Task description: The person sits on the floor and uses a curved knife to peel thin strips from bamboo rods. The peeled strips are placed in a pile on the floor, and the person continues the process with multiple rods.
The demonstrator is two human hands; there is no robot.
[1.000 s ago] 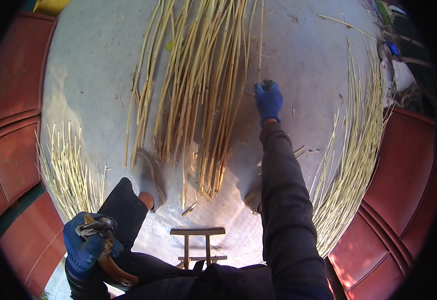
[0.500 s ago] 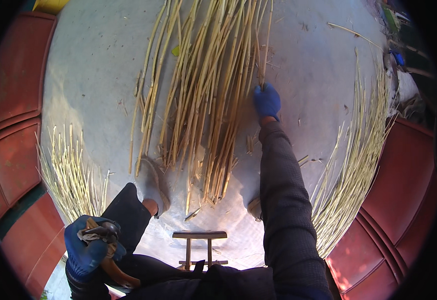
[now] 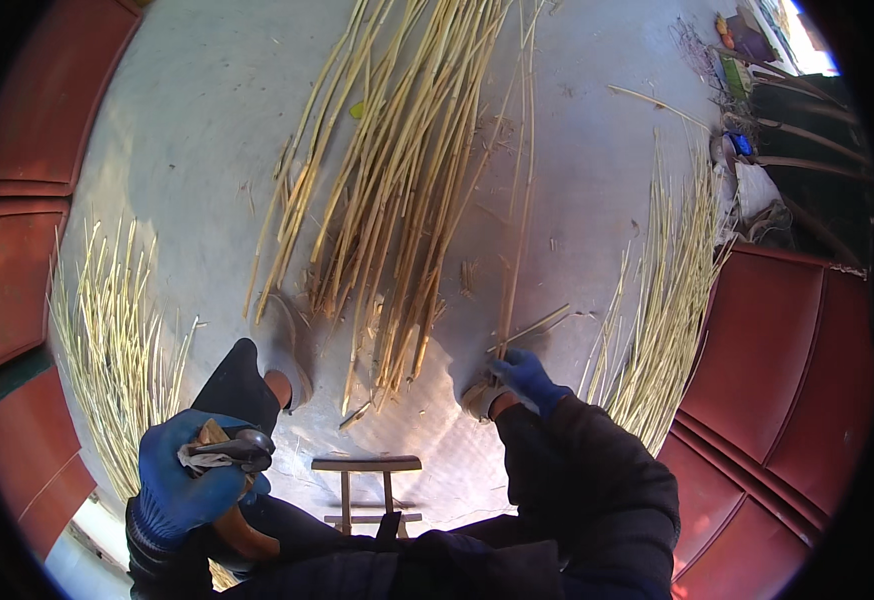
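My left hand (image 3: 175,478), in a blue glove, is closed round a wooden-handled tool (image 3: 245,533) at the lower left. Metal and a pale wrapping show at its top; its exact kind is unclear. My right hand (image 3: 529,377), also gloved in blue, is closed on the lower end of a long thin stalk (image 3: 516,255) beside my right shoe. The stalk slants up and away from the hand over the floor. Left of it, a loose pile of long yellow-brown stalks (image 3: 412,190) runs away from me, its browner ends between my feet.
A pile of paler stalks (image 3: 117,335) lies at left, another (image 3: 669,310) at right. A small wooden stool (image 3: 367,464) stands between my legs. Red panels (image 3: 757,350) line both sides. Short broken pieces are scattered over the grey floor (image 3: 207,130). Sacks (image 3: 757,190) lie at far right.
My right hand has drawn back toward me, down to my right shoe, pulling the stalk along. My left hand keeps its hold on the tool. The whole view has shifted slightly.
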